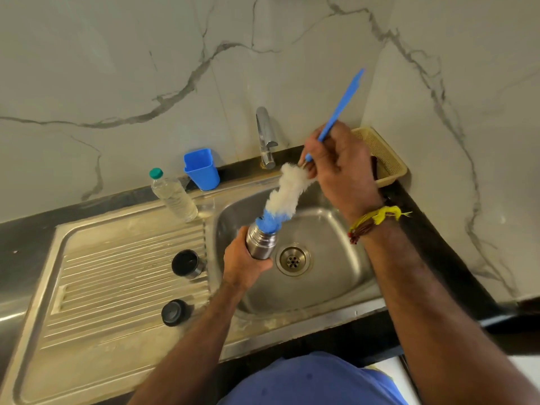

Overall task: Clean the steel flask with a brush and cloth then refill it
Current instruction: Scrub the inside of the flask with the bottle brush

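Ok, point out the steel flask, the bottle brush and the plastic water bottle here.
steel flask (260, 244): head view, on its bare steel shoulder.
bottle brush (285, 191): head view, on its white bristles.
plastic water bottle (175, 197): head view, on its clear body.

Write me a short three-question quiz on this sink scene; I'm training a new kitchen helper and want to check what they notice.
1. True or false: the brush is fully inside the flask.
2. Which hand grips the flask? A) left hand B) right hand C) neither
3. Fill in: the two dark caps lie on the ____ beside the basin.

Key
1. False: only its blue tip is at the flask's mouth; the white bristles are outside.
2. A: the right hand holds the brush handle.
3. Drainboard.
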Demonstrator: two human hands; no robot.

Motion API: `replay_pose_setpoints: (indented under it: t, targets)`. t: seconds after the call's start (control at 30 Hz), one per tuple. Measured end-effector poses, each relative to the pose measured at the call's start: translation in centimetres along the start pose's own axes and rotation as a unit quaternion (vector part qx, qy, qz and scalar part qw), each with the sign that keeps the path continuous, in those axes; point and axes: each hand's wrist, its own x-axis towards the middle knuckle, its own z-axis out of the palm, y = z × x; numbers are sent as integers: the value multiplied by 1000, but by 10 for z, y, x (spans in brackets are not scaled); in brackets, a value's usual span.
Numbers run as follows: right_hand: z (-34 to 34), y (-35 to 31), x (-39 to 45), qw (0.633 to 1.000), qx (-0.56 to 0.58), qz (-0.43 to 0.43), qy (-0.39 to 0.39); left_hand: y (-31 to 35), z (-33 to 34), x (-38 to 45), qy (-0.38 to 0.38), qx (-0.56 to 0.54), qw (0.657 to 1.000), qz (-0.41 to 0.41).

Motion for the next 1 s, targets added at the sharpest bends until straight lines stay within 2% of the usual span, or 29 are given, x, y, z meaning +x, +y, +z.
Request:
replay_pose_setpoints:
  t: [0.1, 0.27, 0.43, 0.6, 0.8, 1.0]
  targets:
    - [19, 7, -14, 998, -18, 9, -66, 3, 3, -1, -11, -3, 1000, 19]
    - [33, 16, -34, 998, -25, 2, -58, -3, 10, -9, -19, -27, 999, 21]
    - [36, 25, -63, 996, -40, 35, -66, -20, 20, -28, -13, -40, 999, 1]
    - [32, 30, -71, 996, -56, 63, -42, -32, 25, -41, -21, -32, 999, -8]
    - [34, 17, -73, 998, -54, -5, -40, -21, 27, -40, -26, -62, 998, 4]
    - [49, 41, -109, 989, -109, 6, -97, 3, 22, -38, -41, -58, 997, 9]
